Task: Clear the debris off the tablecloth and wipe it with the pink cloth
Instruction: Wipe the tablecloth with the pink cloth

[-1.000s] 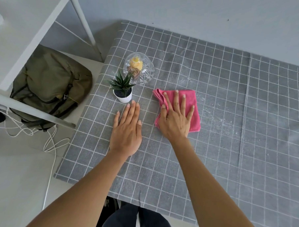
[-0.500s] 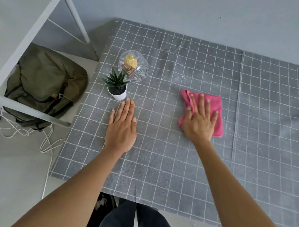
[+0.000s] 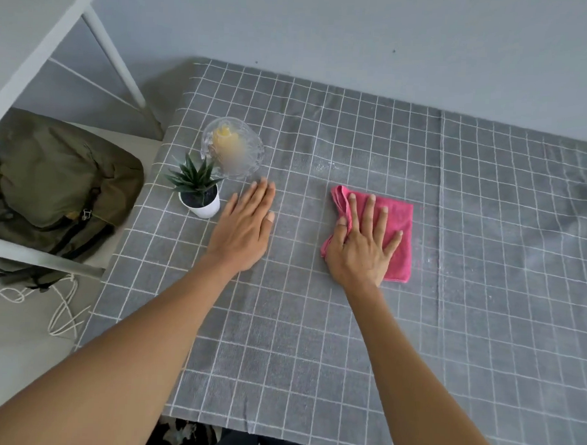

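A grey tablecloth (image 3: 314, 341) with a white grid covers the table. The folded pink cloth (image 3: 401, 223) lies flat on it near the middle. My right hand (image 3: 361, 249) presses down on the cloth's left part, fingers spread, thumb tucked at its bunched left edge. My left hand (image 3: 244, 230) rests flat on the tablecloth to the left, fingers together, holding nothing. Fine white specks of debris (image 3: 428, 262) lie on the tablecloth just right of the cloth and a few behind it (image 3: 325, 166).
A small potted succulent in a white pot (image 3: 199, 194) and a clear glass dome over a yellow object (image 3: 233, 149) stand just left of my left hand. A white chair (image 3: 40, 53) with an olive backpack (image 3: 51, 185) under it and white cords sits left of the table.
My right hand slid the pink cloth to the right and then partway back towards the left. My left hand stayed flat beside the plant.
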The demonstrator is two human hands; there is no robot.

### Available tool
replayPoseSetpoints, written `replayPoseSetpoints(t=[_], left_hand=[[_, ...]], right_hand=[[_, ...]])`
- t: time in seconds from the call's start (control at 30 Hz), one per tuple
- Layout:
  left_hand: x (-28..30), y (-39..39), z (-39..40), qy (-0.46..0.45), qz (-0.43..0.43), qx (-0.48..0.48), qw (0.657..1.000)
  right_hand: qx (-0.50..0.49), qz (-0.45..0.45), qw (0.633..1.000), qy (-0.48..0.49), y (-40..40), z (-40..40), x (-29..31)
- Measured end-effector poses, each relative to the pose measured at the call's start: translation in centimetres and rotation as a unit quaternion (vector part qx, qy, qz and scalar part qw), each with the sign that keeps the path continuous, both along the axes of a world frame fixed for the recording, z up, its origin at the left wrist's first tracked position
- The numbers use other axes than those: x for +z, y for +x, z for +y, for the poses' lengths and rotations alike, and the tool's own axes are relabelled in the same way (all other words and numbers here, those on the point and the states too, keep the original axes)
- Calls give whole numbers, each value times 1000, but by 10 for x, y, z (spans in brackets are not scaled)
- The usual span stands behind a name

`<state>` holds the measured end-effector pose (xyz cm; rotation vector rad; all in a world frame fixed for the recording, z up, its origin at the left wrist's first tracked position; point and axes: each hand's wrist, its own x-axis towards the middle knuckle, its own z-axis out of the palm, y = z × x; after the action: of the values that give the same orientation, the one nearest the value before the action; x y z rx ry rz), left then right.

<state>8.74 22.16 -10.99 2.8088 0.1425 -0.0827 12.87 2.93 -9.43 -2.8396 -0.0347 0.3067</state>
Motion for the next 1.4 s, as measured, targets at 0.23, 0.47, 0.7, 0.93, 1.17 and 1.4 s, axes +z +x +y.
replayPoseSetpoints(t=[0.23,0.47,0.7,0.93,1.17,1.4], left_hand=[[-3,-2,1,25,-18,11,999],[-2,-2,1,27,-13,5,1000],[1,-4,-1,34,-19,13,999],[0,-4,-2,32,-24,15,999],[0,-3,-1,32,-24,8,999],[1,-3,0,24,-18,9,1000]], right_hand=[[73,-23,997,22,-4,11,-3],[-20,-23,1000,-3,4,-70,-1],[-112,-11,994,11,7,-73,2],[37,-3,999,0,-11,25,0],[114,-15,993,30,-16,15,0],[-14,-8,1000,-21,7,-74,-2]])
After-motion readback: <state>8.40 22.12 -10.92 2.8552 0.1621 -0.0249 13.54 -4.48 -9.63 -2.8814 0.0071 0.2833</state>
